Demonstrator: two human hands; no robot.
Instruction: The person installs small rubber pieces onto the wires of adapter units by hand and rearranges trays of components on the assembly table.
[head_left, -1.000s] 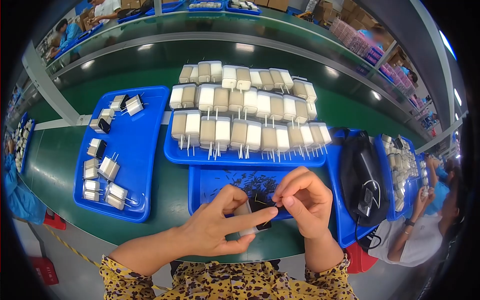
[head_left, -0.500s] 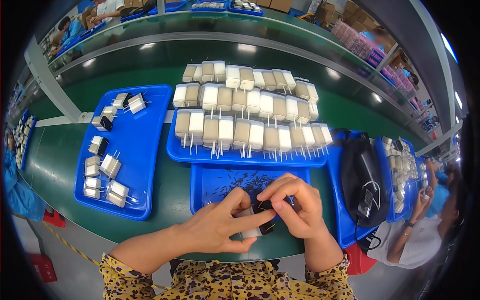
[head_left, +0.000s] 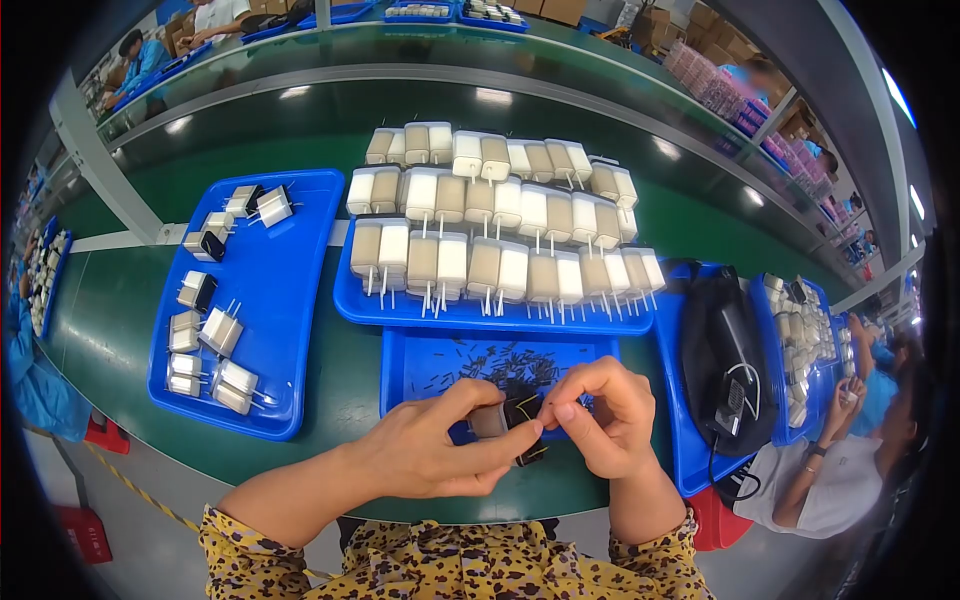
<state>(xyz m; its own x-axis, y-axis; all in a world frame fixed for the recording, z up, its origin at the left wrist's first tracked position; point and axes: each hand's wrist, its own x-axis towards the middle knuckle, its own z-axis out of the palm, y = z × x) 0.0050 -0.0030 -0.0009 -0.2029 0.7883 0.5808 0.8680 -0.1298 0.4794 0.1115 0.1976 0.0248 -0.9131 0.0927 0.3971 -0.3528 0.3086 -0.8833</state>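
Note:
My left hand (head_left: 432, 440) is closed around a power adapter housing (head_left: 488, 421), pale on its left side with a black end (head_left: 520, 408) turned to the right. Thin yellowish wires stick out by that black end. My right hand (head_left: 605, 415) is just to the right, thumb and forefinger pinched together close to the wires and my left fingertips. Whatever the pinch holds is too small to make out. Below both hands lies a blue tray (head_left: 400, 360) with many small black slivers (head_left: 490, 362) scattered in it.
A blue tray (head_left: 350, 300) ahead carries stacked rows of pale adapters (head_left: 480, 205) with pins. To the left, another blue tray (head_left: 270, 330) holds several adapters. On the right are a black bag (head_left: 705, 350) and a co-worker in a white shirt (head_left: 830, 480).
My right hand has drawn slightly right and back from the black end, and its fingers now pinch beside the wires. My left hand has turned the adapter a little and raised it.

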